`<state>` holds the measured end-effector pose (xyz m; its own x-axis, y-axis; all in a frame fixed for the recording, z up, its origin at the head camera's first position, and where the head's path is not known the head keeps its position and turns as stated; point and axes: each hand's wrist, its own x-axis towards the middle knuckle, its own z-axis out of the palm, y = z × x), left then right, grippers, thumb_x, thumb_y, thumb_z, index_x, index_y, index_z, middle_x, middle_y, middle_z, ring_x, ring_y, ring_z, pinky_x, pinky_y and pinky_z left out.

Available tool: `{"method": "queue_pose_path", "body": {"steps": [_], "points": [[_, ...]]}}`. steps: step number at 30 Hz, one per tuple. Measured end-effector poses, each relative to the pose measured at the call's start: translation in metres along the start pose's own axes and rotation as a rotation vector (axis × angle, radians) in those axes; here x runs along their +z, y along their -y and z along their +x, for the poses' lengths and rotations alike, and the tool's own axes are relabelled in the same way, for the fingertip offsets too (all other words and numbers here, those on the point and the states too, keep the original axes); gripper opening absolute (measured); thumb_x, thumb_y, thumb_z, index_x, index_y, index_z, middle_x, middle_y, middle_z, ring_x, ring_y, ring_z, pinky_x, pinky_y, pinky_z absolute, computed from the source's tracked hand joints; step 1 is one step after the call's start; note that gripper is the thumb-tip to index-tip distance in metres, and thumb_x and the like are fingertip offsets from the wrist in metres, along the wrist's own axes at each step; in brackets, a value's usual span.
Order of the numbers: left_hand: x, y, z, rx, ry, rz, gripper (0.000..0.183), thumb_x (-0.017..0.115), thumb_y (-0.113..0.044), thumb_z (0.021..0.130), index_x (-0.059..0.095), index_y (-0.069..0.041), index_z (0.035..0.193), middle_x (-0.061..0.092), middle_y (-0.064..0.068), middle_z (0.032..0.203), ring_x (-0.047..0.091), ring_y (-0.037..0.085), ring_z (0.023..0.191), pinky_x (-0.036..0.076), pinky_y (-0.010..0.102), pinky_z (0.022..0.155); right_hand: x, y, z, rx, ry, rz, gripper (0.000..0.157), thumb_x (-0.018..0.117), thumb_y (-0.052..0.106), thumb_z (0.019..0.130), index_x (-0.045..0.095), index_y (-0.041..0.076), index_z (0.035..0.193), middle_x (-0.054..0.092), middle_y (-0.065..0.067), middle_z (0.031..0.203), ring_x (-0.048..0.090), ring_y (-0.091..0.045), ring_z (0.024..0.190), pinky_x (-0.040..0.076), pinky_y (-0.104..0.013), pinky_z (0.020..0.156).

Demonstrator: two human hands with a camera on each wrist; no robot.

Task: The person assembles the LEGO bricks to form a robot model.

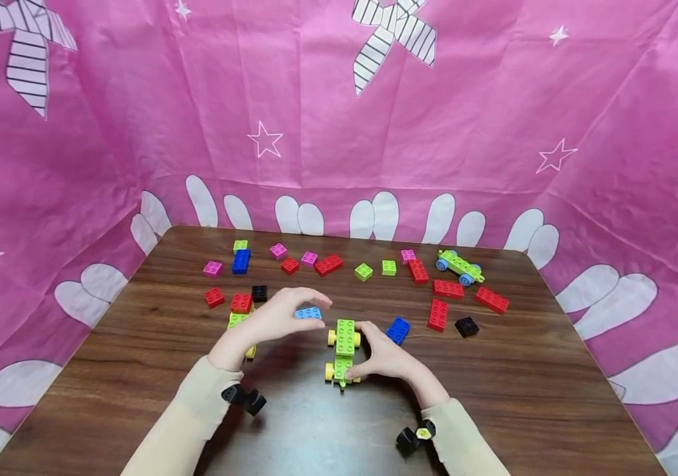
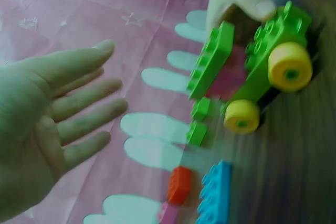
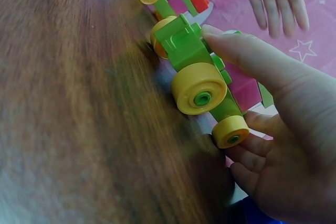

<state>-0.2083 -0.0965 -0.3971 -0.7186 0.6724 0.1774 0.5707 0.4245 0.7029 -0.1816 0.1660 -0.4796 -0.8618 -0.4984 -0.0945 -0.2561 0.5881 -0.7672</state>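
Observation:
A green toy car [image 1: 345,336] with yellow wheels stands on the table in front of me. Its upper green brick sits on a pink brick [image 3: 245,88], seen in the right wrist view. My right hand [image 1: 385,354] holds this car from the right, thumb on the low studded end and fingers along the far side. To the car's left, my left hand [image 1: 282,313] hovers with fingers extended and nothing in them; the left wrist view shows its palm [image 2: 31,124]. Beyond that hand lies a light blue brick [image 1: 308,313].
A second green car [image 1: 238,320] with a red brick [image 1: 241,303] on top is partly hidden behind my left forearm. At the back right stands a green car base [image 1: 460,266] with blue wheels. Several loose bricks lie around, including a blue one [image 1: 398,330] beside my right hand.

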Motion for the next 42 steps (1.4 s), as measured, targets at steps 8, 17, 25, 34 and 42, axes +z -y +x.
{"method": "queue_pose_path", "body": {"steps": [8, 17, 25, 34, 42], "points": [[-0.033, 0.013, -0.018, 0.058, -0.244, 0.061, 0.018, 0.071, -0.012, 0.087, 0.069, -0.007, 0.105, 0.071, 0.004, 0.102, 0.066, 0.020, 0.098, 0.054, 0.041, 0.086, 0.000, 0.000, 0.000, -0.034, -0.001, -0.039, 0.091, 0.085, 0.042, 0.068, 0.041, 0.002, 0.137, 0.049, -0.010, 0.131, 0.046, -0.024, 0.123, 0.039, -0.050, 0.105], [-0.067, 0.049, -0.038, 0.005, -0.478, 0.155, 0.021, 0.073, -0.005, 0.084, 0.069, -0.005, 0.104, 0.071, 0.009, 0.103, 0.065, 0.023, 0.096, 0.053, 0.036, 0.084, -0.001, 0.001, -0.001, -0.059, -0.015, -0.063, 0.091, 0.084, 0.044, 0.068, 0.041, 0.003, 0.137, 0.050, -0.009, 0.129, 0.047, -0.022, 0.120, 0.041, -0.049, 0.104], [-0.083, 0.090, -0.061, -0.050, -0.545, 0.203, 0.026, 0.073, -0.002, 0.083, 0.068, -0.002, 0.108, 0.070, 0.014, 0.106, 0.062, 0.027, 0.094, 0.049, 0.023, 0.081, 0.001, 0.003, -0.001, -0.035, -0.040, -0.070, 0.096, 0.085, 0.042, 0.069, 0.038, 0.000, 0.141, 0.047, -0.015, 0.138, 0.045, -0.028, 0.128, 0.038, -0.051, 0.107], [-0.087, 0.128, -0.082, -0.160, -0.490, 0.196, 0.042, 0.076, -0.007, 0.081, 0.062, 0.002, 0.120, 0.065, 0.020, 0.114, 0.058, 0.011, 0.100, 0.046, 0.030, 0.093, -0.002, 0.002, 0.003, -0.100, -0.103, -0.104, 0.089, 0.085, 0.041, 0.070, 0.042, 0.004, 0.139, 0.051, -0.010, 0.133, 0.050, -0.023, 0.122, 0.043, -0.048, 0.102], [-0.086, 0.150, -0.090, -0.266, -0.375, 0.135, 0.056, 0.077, -0.008, 0.080, 0.053, 0.009, 0.128, 0.058, 0.029, 0.123, 0.054, 0.043, 0.112, 0.041, 0.057, 0.097, -0.003, 0.003, 0.002, -0.124, -0.132, -0.053, 0.083, 0.083, 0.037, 0.072, 0.045, 0.006, 0.138, 0.054, -0.009, 0.132, 0.052, -0.026, 0.121, 0.045, -0.049, 0.100]]}}
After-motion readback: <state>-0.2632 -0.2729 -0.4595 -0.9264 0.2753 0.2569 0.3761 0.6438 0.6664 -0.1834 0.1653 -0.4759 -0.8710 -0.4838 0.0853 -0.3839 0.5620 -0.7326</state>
